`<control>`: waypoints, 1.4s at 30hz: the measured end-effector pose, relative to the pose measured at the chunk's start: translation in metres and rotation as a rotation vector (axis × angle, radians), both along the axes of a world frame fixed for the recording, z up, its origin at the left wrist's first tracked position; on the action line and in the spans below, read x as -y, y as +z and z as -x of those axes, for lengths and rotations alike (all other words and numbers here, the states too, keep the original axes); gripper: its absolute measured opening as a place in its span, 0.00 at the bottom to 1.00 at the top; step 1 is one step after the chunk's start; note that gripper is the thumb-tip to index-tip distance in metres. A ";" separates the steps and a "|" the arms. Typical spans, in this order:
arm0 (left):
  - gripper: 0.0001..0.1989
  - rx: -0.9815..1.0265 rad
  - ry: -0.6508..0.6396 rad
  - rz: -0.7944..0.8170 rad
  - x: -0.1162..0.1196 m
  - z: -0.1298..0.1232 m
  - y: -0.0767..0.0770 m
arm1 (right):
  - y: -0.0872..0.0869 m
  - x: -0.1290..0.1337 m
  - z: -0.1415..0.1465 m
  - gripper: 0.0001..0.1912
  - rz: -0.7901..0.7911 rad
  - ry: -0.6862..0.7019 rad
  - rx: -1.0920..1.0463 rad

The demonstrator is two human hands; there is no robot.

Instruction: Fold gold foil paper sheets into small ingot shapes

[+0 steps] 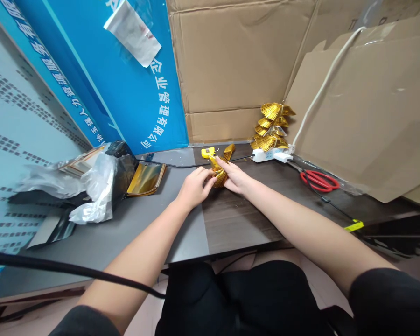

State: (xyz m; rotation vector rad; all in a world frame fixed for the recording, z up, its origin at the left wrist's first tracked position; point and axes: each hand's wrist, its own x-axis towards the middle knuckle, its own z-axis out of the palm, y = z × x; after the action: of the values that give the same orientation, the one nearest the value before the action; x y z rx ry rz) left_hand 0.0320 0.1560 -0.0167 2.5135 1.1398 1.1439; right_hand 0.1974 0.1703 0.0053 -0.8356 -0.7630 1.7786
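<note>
A pleated gold foil piece (220,178) is held between both hands over the middle of the table. My left hand (197,185) pinches its left side with thumb and fingertips. My right hand (235,177) grips it from the right, the thumb pointing up along its top. Just behind the hands lie a small yellow object (207,152) and a folded gold piece (229,150). To the left, a stack of gold foil sheets (147,178) rests on the grey tabletop.
Fanned gold pieces (271,128) are piled at the back beside a white power strip (269,155). Red-handled scissors (320,181) lie right. Plastic-wrapped material (103,179) stands left. Cardboard (238,70) and a blue panel (126,93) rise behind. A black cable (73,269) crosses the lower left.
</note>
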 end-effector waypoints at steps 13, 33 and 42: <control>0.08 0.307 0.058 0.383 -0.005 0.002 -0.004 | -0.004 0.000 -0.007 0.28 -0.055 -0.005 0.046; 0.25 0.546 -0.056 0.707 -0.009 0.004 -0.001 | -0.007 -0.003 -0.007 0.29 -0.065 -0.011 0.076; 0.22 0.538 -0.070 0.695 -0.010 0.004 -0.006 | -0.008 -0.007 -0.010 0.30 -0.081 -0.036 0.076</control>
State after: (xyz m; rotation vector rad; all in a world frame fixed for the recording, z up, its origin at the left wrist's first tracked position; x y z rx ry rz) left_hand 0.0282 0.1656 -0.0224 1.5879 1.0419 1.0644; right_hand 0.2069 0.1769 -0.0026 -0.8622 -0.8587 1.6808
